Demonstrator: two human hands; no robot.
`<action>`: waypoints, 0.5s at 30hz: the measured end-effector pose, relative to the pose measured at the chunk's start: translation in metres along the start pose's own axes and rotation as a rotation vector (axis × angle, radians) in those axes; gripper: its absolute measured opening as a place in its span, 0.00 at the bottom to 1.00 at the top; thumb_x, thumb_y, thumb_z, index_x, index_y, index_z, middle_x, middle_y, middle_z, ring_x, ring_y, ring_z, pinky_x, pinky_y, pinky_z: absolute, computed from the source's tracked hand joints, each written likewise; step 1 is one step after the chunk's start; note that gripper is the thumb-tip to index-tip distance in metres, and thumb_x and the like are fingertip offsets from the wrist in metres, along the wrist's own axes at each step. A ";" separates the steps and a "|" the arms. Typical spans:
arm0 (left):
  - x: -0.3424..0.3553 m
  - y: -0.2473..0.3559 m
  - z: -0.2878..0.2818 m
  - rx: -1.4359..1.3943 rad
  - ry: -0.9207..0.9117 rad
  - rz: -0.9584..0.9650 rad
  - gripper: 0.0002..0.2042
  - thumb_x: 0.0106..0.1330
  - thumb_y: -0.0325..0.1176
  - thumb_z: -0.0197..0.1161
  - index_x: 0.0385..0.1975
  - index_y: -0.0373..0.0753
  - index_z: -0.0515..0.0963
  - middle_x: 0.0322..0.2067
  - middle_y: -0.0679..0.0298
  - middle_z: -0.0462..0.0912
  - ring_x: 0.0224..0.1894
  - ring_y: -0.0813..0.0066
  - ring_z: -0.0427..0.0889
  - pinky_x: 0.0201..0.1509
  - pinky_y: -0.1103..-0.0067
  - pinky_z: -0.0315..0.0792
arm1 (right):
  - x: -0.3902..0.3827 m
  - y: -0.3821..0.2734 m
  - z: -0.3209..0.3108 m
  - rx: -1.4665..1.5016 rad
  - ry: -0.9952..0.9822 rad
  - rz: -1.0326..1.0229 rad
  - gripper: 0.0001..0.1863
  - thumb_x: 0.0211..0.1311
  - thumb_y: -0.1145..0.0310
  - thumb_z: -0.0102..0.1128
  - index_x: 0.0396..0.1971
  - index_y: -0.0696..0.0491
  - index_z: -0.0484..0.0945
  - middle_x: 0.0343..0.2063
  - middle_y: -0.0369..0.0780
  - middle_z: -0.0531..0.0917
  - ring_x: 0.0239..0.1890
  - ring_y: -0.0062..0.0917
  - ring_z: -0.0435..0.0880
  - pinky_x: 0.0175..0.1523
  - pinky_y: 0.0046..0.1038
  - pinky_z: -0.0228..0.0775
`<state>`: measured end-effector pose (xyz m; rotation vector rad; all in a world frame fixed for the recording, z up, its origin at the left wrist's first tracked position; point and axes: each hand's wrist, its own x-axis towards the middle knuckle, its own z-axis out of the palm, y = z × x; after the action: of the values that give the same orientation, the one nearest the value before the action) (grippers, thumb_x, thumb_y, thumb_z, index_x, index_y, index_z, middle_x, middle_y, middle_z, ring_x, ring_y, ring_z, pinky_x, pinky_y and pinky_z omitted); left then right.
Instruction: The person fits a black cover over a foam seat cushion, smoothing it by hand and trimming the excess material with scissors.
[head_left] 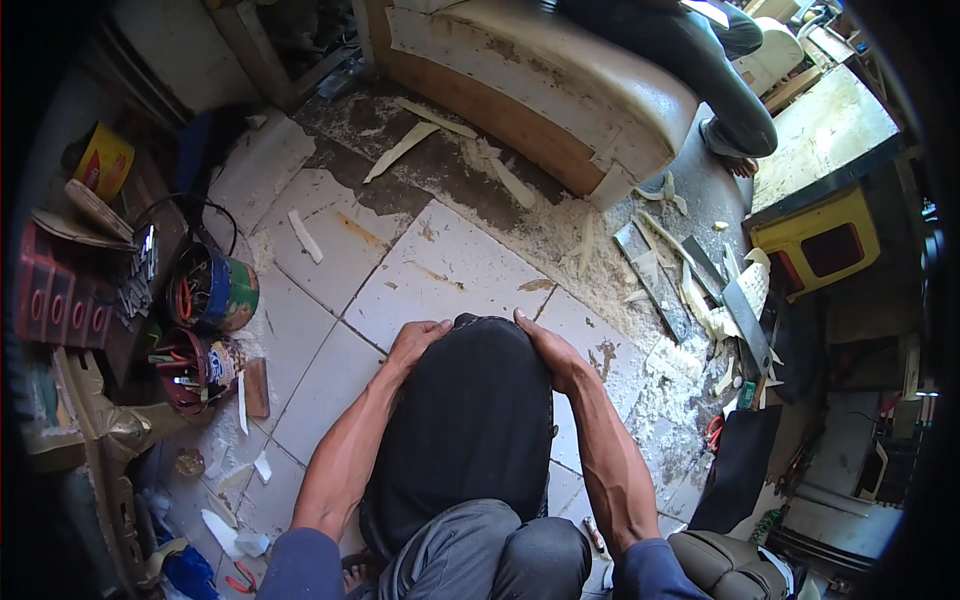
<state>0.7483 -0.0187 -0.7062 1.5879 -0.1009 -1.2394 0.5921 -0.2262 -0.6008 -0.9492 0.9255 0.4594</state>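
Observation:
A large black fabric-covered piece [460,420] with a rounded top stands at my knees in the middle of the view. My left hand [416,346] grips its upper left edge, fingers curled at the rim. My right hand [547,352] holds the upper right edge with the thumb along it; the fingers behind are mostly hidden. My knees, in grey trousers, press against the lower part.
Tool buckets [228,296] and red drawers [65,300] stand left. A worn bench [520,90] with a seated person [660,50] lies ahead. Foam scraps and metal strips [745,320], a yellow panel [810,240] and a black sheet [735,460] lie right on the dusty tiles.

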 end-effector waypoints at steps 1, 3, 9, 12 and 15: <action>-0.002 0.008 0.007 -0.076 -0.036 -0.052 0.18 0.72 0.46 0.63 0.34 0.34 0.83 0.26 0.68 0.84 0.23 0.84 0.78 0.29 0.83 0.73 | 0.006 0.003 -0.006 0.034 -0.018 0.007 0.36 0.72 0.39 0.48 0.56 0.60 0.78 0.53 0.50 0.82 0.53 0.33 0.82 0.61 0.34 0.72; -0.008 0.027 0.019 -0.228 -0.129 -0.172 0.17 0.72 0.45 0.63 0.36 0.34 0.83 0.27 0.66 0.85 0.25 0.83 0.80 0.30 0.83 0.75 | 0.021 0.012 -0.025 0.054 -0.020 -0.015 0.29 0.72 0.45 0.53 0.52 0.59 0.80 0.45 0.46 0.85 0.44 0.28 0.84 0.52 0.32 0.76; -0.004 0.068 0.016 -0.280 -0.266 -0.183 0.14 0.71 0.41 0.64 0.35 0.34 0.81 0.28 0.63 0.85 0.26 0.79 0.83 0.31 0.82 0.77 | 0.036 0.006 -0.017 0.021 0.062 -0.181 0.16 0.69 0.60 0.62 0.41 0.59 0.83 0.30 0.37 0.85 0.28 0.19 0.81 0.36 0.25 0.74; 0.016 0.062 0.012 -0.241 -0.174 -0.092 0.13 0.71 0.39 0.64 0.35 0.33 0.81 0.28 0.63 0.85 0.26 0.78 0.83 0.31 0.80 0.77 | 0.051 -0.010 -0.008 -0.089 0.176 -0.321 0.15 0.69 0.60 0.62 0.39 0.59 0.83 0.30 0.37 0.85 0.29 0.18 0.80 0.35 0.24 0.73; 0.018 0.057 0.021 -0.297 -0.105 -0.061 0.14 0.70 0.39 0.64 0.33 0.32 0.81 0.26 0.64 0.83 0.27 0.78 0.81 0.31 0.78 0.76 | 0.064 0.002 -0.015 -0.053 0.214 -0.321 0.16 0.68 0.60 0.63 0.40 0.60 0.84 0.29 0.37 0.85 0.29 0.19 0.80 0.36 0.25 0.72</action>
<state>0.7695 -0.0680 -0.6730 1.2777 0.0632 -1.3193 0.6193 -0.2408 -0.6589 -1.1885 0.9346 0.1105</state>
